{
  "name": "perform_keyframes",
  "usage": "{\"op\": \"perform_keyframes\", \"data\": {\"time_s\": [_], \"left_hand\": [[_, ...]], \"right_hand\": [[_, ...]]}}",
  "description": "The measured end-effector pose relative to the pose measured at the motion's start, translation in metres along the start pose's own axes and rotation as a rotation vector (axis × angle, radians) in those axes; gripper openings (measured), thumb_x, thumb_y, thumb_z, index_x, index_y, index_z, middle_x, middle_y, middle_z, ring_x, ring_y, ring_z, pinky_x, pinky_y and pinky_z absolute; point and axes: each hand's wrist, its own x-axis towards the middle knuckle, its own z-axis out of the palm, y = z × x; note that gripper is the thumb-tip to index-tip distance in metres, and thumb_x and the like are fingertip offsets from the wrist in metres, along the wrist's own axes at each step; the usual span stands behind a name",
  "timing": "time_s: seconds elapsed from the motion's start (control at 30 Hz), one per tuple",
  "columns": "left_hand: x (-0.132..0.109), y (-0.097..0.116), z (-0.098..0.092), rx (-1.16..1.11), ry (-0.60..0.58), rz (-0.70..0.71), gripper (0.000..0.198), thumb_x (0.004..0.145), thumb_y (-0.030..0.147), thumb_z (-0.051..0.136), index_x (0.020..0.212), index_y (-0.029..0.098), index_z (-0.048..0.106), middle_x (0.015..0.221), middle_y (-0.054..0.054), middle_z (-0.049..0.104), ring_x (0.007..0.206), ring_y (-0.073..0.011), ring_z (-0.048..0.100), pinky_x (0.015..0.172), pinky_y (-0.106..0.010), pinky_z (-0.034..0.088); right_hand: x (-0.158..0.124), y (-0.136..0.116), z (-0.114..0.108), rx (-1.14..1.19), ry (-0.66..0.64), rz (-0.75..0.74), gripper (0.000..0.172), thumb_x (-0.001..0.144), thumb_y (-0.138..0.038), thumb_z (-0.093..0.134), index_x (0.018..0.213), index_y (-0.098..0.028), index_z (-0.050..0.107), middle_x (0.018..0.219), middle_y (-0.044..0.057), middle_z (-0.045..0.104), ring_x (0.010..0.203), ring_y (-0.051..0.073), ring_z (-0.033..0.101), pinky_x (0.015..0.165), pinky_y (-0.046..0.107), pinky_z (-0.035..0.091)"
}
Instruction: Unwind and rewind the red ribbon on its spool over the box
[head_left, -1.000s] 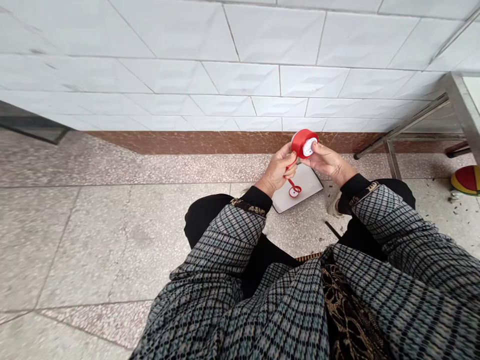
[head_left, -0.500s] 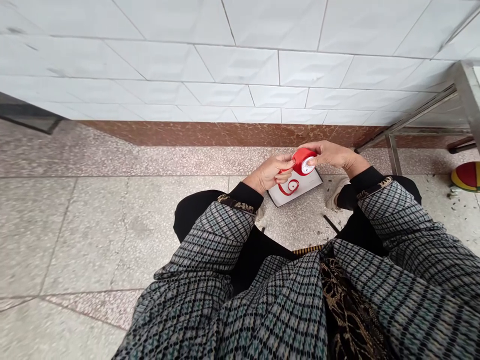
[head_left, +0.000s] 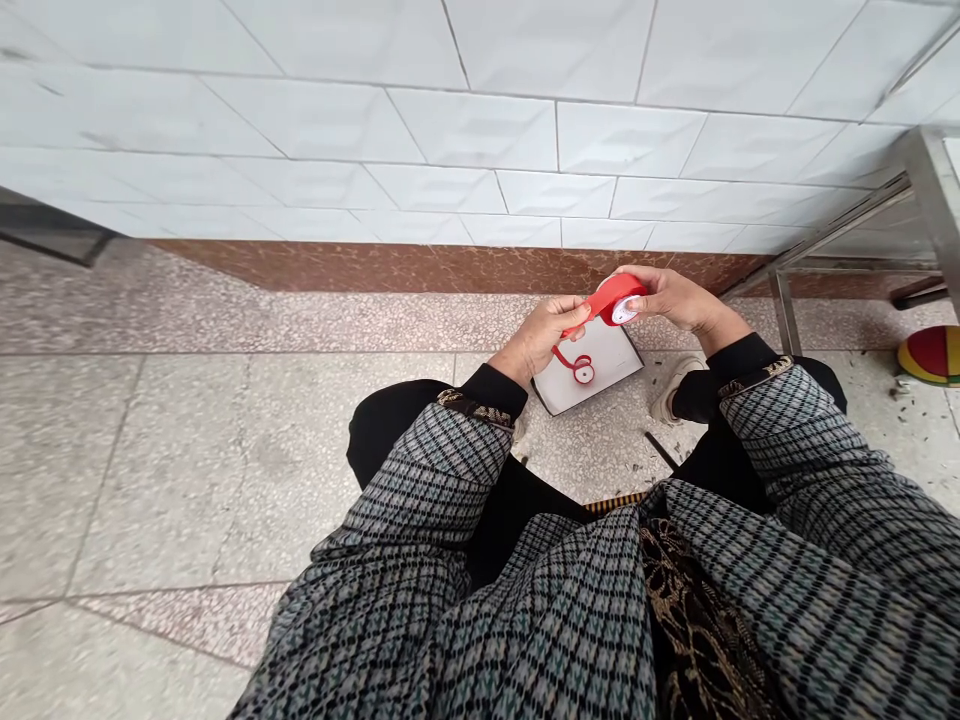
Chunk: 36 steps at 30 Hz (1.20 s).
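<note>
My right hand [head_left: 670,298] grips a roll of red ribbon [head_left: 628,290] by its rim, thumb on the round white label of its core. From the roll a band of ribbon runs left to my left hand [head_left: 551,335], which pinches it between thumb and fingers. Under my left hand a narrow red strip [head_left: 561,355] hangs down into a small curled loop [head_left: 583,371]. This loop shows against a white flat board or box [head_left: 615,360] with a dark edge; whether it touches that surface I cannot tell.
A white tiled wall [head_left: 480,130] with a brown skirting strip [head_left: 420,268] rises ahead. On the right stand a metal frame [head_left: 784,310] and a red, yellow and green ball [head_left: 934,353]. Small dark scraps lie on the speckled floor [head_left: 300,450] near my shoe [head_left: 675,388].
My right hand has moved slightly up and right with the roll, so a longer band of ribbon shows between my hands. The loop below has shifted and its strip hangs differently.
</note>
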Motion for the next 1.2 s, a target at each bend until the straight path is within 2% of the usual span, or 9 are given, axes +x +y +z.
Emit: {"op": "perform_keyframes", "data": {"time_s": [0.17, 0.3, 0.5, 0.67, 0.8, 0.97, 1.1, 1.2], "left_hand": [[-0.002, 0.006, -0.001, -0.057, 0.003, 0.027, 0.035, 0.099, 0.029, 0.080, 0.073, 0.019, 0.060, 0.055, 0.005, 0.046, 0.052, -0.0073, 0.038, 0.056, -0.021, 0.028], [-0.001, 0.008, -0.003, -0.034, 0.008, 0.029, 0.037, 0.099, 0.027, 0.081, 0.070, 0.018, 0.060, 0.055, 0.005, 0.046, 0.051, -0.0061, 0.036, 0.054, -0.020, 0.026], [0.002, 0.005, 0.004, -0.095, 0.021, 0.001, 0.024, 0.092, 0.022, 0.088, 0.082, 0.017, 0.067, 0.059, 0.007, 0.049, 0.051, -0.0050, 0.034, 0.054, -0.020, 0.023], [0.005, 0.003, 0.004, -0.134, 0.048, 0.008, 0.035, 0.092, 0.022, 0.088, 0.073, 0.017, 0.060, 0.057, 0.007, 0.046, 0.052, -0.0046, 0.035, 0.055, -0.019, 0.024], [0.008, 0.001, 0.001, -0.174, 0.053, -0.030, 0.033, 0.092, 0.016, 0.085, 0.071, 0.016, 0.060, 0.058, 0.006, 0.047, 0.051, -0.0041, 0.038, 0.055, -0.019, 0.026], [0.007, -0.002, 0.003, -0.258, 0.034, -0.057, 0.016, 0.091, 0.015, 0.087, 0.092, 0.015, 0.071, 0.063, 0.008, 0.052, 0.050, -0.0043, 0.038, 0.056, -0.021, 0.032], [0.005, -0.005, 0.005, -0.309, -0.039, -0.066, 0.029, 0.094, 0.020, 0.089, 0.119, 0.018, 0.075, 0.060, 0.013, 0.048, 0.047, -0.0048, 0.034, 0.065, -0.022, 0.044], [0.007, -0.007, 0.003, -0.314, -0.089, -0.089, 0.026, 0.095, 0.023, 0.088, 0.116, 0.019, 0.073, 0.056, 0.015, 0.041, 0.046, -0.0049, 0.033, 0.072, -0.025, 0.052]], "right_hand": [[0.002, 0.004, -0.001, 0.115, -0.018, 0.022, 0.075, 0.065, -0.046, 0.115, 0.130, -0.028, 0.082, 0.114, 0.000, 0.083, 0.097, 0.018, 0.076, 0.080, 0.028, 0.066], [0.001, 0.003, 0.001, 0.200, -0.030, 0.002, 0.075, 0.067, -0.048, 0.114, 0.132, -0.030, 0.083, 0.116, 0.001, 0.085, 0.094, 0.018, 0.078, 0.080, 0.028, 0.068], [0.001, 0.001, 0.009, 0.270, -0.001, -0.024, 0.071, 0.067, -0.047, 0.114, 0.130, -0.031, 0.084, 0.114, 0.000, 0.086, 0.095, 0.019, 0.079, 0.080, 0.028, 0.069], [0.003, 0.001, 0.010, 0.288, 0.020, -0.012, 0.077, 0.063, -0.046, 0.116, 0.131, -0.029, 0.084, 0.114, 0.001, 0.086, 0.094, 0.019, 0.079, 0.079, 0.030, 0.070], [0.003, 0.003, 0.010, 0.315, 0.020, 0.001, 0.081, 0.061, -0.046, 0.117, 0.132, -0.028, 0.083, 0.112, 0.002, 0.086, 0.091, 0.019, 0.080, 0.079, 0.030, 0.071], [0.002, 0.005, 0.015, 0.335, -0.028, 0.004, 0.077, 0.067, -0.046, 0.115, 0.135, -0.030, 0.082, 0.114, 0.001, 0.086, 0.096, 0.019, 0.081, 0.086, 0.032, 0.071], [0.005, 0.008, 0.021, 0.380, -0.043, 0.000, 0.074, 0.067, -0.049, 0.115, 0.132, -0.032, 0.082, 0.109, -0.001, 0.086, 0.093, 0.018, 0.080, 0.087, 0.031, 0.072], [0.006, 0.011, 0.027, 0.409, -0.032, 0.002, 0.074, 0.065, -0.050, 0.116, 0.128, -0.030, 0.082, 0.106, 0.000, 0.086, 0.091, 0.018, 0.080, 0.086, 0.031, 0.072]]}}
